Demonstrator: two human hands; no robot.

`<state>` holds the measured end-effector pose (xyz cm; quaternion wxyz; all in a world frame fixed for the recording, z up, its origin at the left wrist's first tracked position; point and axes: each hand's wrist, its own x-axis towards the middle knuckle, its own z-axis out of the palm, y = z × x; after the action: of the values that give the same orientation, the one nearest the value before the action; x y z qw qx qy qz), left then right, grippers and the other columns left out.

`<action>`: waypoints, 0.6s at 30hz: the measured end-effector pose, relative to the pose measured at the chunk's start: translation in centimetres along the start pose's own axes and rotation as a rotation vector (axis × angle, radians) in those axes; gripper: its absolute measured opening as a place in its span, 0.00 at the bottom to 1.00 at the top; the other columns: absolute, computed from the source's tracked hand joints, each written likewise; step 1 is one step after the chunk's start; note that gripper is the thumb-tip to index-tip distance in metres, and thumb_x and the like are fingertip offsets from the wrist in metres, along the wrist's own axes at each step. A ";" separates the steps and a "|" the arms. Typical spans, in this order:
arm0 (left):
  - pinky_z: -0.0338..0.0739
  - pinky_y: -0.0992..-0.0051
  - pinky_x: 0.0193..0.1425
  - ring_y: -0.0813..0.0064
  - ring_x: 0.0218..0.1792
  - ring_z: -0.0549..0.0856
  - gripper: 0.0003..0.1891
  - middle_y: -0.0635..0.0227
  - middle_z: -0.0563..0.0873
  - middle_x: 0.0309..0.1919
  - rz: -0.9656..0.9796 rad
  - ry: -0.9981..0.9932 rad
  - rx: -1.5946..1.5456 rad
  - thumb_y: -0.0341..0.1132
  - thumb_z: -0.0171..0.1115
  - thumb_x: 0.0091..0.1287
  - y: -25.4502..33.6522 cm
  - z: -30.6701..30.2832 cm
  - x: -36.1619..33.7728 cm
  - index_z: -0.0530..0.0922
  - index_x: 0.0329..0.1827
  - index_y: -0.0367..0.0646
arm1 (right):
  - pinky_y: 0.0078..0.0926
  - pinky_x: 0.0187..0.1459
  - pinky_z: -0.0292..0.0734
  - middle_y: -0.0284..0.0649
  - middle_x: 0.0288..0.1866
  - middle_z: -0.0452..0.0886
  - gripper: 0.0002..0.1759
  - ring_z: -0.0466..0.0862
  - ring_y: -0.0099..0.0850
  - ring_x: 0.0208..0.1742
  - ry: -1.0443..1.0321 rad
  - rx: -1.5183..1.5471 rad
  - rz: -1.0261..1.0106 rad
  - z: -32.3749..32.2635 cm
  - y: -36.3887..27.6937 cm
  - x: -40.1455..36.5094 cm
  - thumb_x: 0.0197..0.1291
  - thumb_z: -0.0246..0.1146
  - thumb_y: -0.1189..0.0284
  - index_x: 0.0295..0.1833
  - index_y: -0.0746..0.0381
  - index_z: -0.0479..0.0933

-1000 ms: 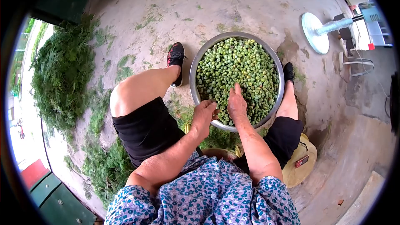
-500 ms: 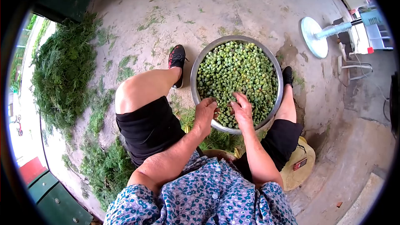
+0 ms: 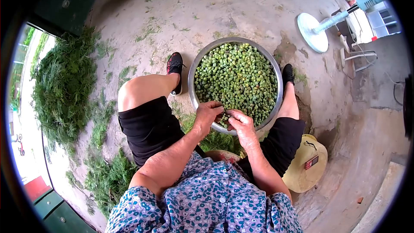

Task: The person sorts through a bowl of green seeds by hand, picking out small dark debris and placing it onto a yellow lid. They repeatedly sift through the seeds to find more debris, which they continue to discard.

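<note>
A wide metal basin (image 3: pixel 191 80) stands on the floor between my feet, heaped with small round green fruits or seed cones (image 3: pixel 237 75). Over its near edge my left hand (image 3: pixel 208 114) is closed, with fingertips pinched together. Close by on the right, my right hand (image 3: pixel 242 125) curls its fingers and thumb toward the left fingertips. Whatever lies between the fingers is too small and hidden to make out. A few green pieces show just beneath the hands.
Cut feathery green branches (image 3: pixel 64 90) are piled at the left, with another heap (image 3: pixel 110 174) nearer me. A fan's round base (image 3: pixel 312 32) stands upper right. Beside my right thigh, a small red and black device (image 3: pixel 311 162) rests on a yellowish round stool (image 3: pixel 302 181).
My right hand has come in from above the fruits to meet my left near the basin's rim. The whole view has shifted slightly, so the basin appears further left.
</note>
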<state>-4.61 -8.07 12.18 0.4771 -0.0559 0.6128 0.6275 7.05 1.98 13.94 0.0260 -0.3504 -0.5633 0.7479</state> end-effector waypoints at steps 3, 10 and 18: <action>0.76 0.81 0.27 0.78 0.24 0.80 0.08 0.67 0.81 0.26 0.022 0.093 -0.060 0.25 0.60 0.58 -0.5 -0.3 0.3 0.77 0.40 0.35 | 0.21 0.39 0.75 0.38 0.42 0.78 0.14 0.78 0.26 0.39 0.021 -0.540 -0.116 0.7 1.4 -0.4 0.54 0.59 0.80 0.47 0.69 0.76; 0.78 0.80 0.32 0.78 0.28 0.81 0.11 0.67 0.81 0.33 0.026 0.213 -0.087 0.23 0.56 0.58 -0.9 -0.8 1.1 0.75 0.44 0.34 | 0.33 0.44 0.74 0.48 0.39 0.78 0.15 0.79 0.42 0.42 -0.180 -0.697 -0.152 3.9 5.8 -1.3 0.49 0.61 0.78 0.46 0.63 0.78; 0.77 0.80 0.35 0.78 0.34 0.80 0.14 0.69 0.79 0.40 0.016 0.270 -0.065 0.22 0.53 0.59 -0.8 -1.4 1.4 0.76 0.49 0.37 | 0.37 0.38 0.73 0.46 0.33 0.76 0.10 0.77 0.46 0.37 -0.258 -0.904 -0.256 4.1 7.1 -1.2 0.49 0.60 0.75 0.39 0.59 0.80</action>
<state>-5.55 -8.62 10.37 0.3833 -0.1504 0.6511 0.6376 8.27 -4.53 8.90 -0.1069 -0.1590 -0.8689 0.4563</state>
